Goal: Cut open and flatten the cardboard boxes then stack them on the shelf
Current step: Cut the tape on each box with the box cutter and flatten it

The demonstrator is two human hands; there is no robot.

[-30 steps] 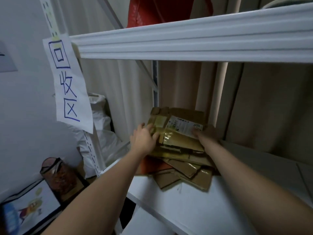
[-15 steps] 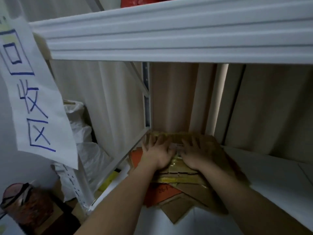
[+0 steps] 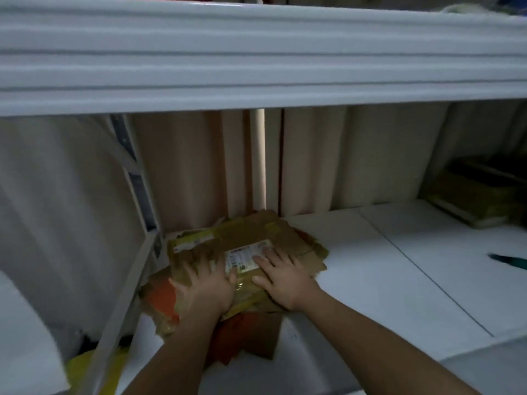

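The picture is dim and a little grainy. The brightest part is the white upper shelf beam (image 3: pixel 256 52) at the top of the frame, and a thin strip of light shows between the curtains (image 3: pixel 263 158) at the centre. Under the beam all is in shadow. The left edge is blurred, and the far right corner is dark and soft. The beam bends slightly from the wide lens.

Flattened brown cardboard boxes (image 3: pixel 251 240) stacked flat, labelled piece topmost, white shelf's (image 3: pixel 385 280) left corner
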